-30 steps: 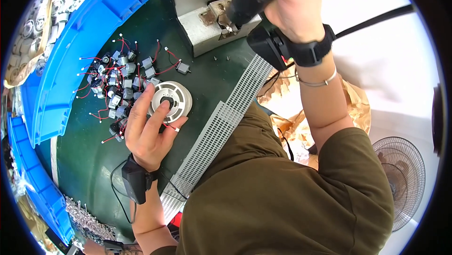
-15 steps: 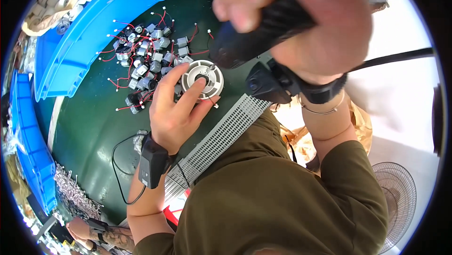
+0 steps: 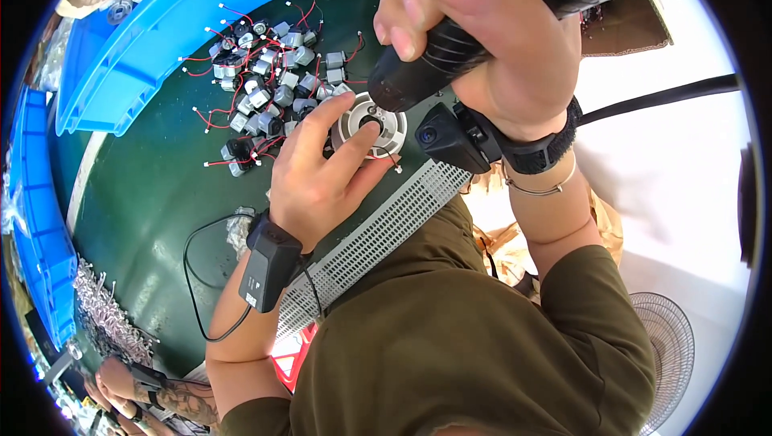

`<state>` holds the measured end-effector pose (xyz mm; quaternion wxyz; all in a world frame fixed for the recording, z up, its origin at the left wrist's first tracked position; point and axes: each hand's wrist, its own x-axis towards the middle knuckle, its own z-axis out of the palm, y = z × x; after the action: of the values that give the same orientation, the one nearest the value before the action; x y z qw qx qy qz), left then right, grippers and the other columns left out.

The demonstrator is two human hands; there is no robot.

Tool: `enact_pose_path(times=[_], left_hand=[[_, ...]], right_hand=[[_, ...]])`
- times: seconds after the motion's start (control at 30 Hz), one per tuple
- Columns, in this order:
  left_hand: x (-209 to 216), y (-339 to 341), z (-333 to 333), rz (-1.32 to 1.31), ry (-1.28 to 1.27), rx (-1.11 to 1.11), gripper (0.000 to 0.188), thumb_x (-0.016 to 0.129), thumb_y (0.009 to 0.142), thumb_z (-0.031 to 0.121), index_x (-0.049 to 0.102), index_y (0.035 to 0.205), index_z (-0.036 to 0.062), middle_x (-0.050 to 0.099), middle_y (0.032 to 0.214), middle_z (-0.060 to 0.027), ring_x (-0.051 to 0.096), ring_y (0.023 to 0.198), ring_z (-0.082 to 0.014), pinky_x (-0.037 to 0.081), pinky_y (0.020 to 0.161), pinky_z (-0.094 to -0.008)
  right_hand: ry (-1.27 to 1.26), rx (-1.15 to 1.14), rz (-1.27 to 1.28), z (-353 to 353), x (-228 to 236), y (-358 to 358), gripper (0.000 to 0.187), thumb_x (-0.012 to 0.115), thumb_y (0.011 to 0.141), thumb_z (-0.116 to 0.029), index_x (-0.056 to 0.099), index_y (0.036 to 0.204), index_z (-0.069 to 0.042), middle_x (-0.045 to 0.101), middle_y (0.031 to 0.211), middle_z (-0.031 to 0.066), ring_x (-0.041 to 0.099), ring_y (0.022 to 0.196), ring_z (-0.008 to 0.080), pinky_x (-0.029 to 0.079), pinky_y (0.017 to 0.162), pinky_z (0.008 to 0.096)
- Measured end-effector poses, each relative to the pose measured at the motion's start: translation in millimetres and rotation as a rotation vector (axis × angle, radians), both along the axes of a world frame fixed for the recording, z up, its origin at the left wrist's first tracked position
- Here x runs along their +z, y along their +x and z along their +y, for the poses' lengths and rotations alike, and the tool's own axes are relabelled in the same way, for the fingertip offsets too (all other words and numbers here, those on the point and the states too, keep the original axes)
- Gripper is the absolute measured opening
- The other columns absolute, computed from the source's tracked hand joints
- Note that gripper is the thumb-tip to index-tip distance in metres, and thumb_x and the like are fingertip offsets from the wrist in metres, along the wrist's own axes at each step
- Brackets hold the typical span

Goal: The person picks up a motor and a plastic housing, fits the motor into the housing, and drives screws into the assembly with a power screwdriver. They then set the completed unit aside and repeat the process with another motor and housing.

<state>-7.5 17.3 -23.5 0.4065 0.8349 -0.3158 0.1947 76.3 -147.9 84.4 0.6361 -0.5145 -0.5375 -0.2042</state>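
A round white plastic housing (image 3: 395,132) with a dark centre sits under my left hand (image 3: 315,178). My left fingers are closed on it, with one fingertip pressing at its middle and others at its rim. A short red-and-black wire with a white plug sticks out by its lower edge. My right hand (image 3: 515,54) is wrapped round a thick black electric screwdriver (image 3: 434,64), tilted down to the left. Its nose covers the upper part of the housing, so I cannot tell whether the bit touches it. Beyond my left fingers lie several small grey motors (image 3: 259,96) with red and black leads.
A grey perforated strip (image 3: 378,231) runs along the green table's (image 3: 161,219) near edge. Blue bins (image 3: 193,22) stand at the far left. A pile of small pale pieces (image 3: 108,307) lies lower left, near another person's tattooed arm (image 3: 181,397). A wire fan (image 3: 663,355) stands lower right.
My right hand has come down with the screwdriver, its nose now lower over the housing. My left hand keeps its hold. The whole view has shifted somewhat.
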Motion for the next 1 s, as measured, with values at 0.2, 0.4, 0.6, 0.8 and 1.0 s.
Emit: enact_pose_path(times=[0.2, 0.4, 0.6, 0.8, 1.0], left_hand=[[-3.6, -1.4, 0.7, -0.004, -0.001, 0.029, 0.036, 0.081, 0.061, 0.013, 0.066, 0.093, 0.0047, 0.056, 0.112, -0.0162, 0.061, 0.086, -0.0281, 0.053, 0.067, -0.0335], [-5.4, -1.2, 0.7, 0.008, -0.015, 0.021, 0.037, 0.081, 0.061, 0.013, 0.066, 0.094, 0.005, 0.056, 0.112, -0.0164, 0.061, 0.087, -0.0286, 0.053, 0.067, -0.0336], [0.0, 1.0, 3.6, -0.004, 0.014, 0.022, 0.037, 0.081, 0.061, 0.014, 0.066, 0.094, 0.0051, 0.055, 0.112, -0.0161, 0.061, 0.087, -0.0286, 0.053, 0.067, -0.0339], [2.6, 1.4, -0.6, -0.009, 0.007, 0.026, 0.033, 0.081, 0.061, 0.015, 0.067, 0.09, 0.0058, 0.056, 0.111, -0.0154, 0.061, 0.089, -0.0279, 0.053, 0.069, -0.033], [7.3, -2.5, 8.4, -0.06, -0.045, 0.046, 0.032, 0.08, 0.062, 0.012, 0.067, 0.09, 0.0043, 0.059, 0.112, -0.0173, 0.061, 0.093, -0.0304, 0.052, 0.075, -0.0356]], right_hand=[[0.042, -0.262, 0.93, 13.9, 22.7, -50.1, 0.043, 0.065, 0.072, 0.01, 0.049, 0.112, 0.01, 0.06, 0.072, 0.0049, 0.057, 0.06, 0.0093, 0.045, 0.054, 0.0201], [-0.074, -0.127, 0.597, 4.0, -4.7, -30.2, 0.023, 0.064, 0.07, 0.013, 0.057, 0.09, 0.006, 0.061, 0.08, 0.0066, 0.057, 0.062, 0.0083, 0.044, 0.057, 0.0201], [-0.156, -0.28, 0.799, 12.3, 17.6, -41.3, 0.02, 0.065, 0.066, 0.013, 0.059, 0.083, 0.003, 0.061, 0.087, 0.0082, 0.057, 0.071, 0.0082, 0.045, 0.062, 0.0224], [-0.279, 0.024, 0.496, -10.2, -14.9, -13.3, 0.013, 0.06, 0.079, -0.004, 0.06, 0.089, 0.004, 0.06, 0.079, 0.0085, 0.058, 0.074, 0.0159, 0.047, 0.067, 0.0293], [-0.465, -0.385, -0.193, -6.6, 15.5, -15.1, 0.005, 0.05, 0.085, -0.001, 0.053, 0.088, 0.002, 0.058, 0.074, 0.01, 0.057, 0.067, 0.0188, 0.046, 0.063, 0.0277]])
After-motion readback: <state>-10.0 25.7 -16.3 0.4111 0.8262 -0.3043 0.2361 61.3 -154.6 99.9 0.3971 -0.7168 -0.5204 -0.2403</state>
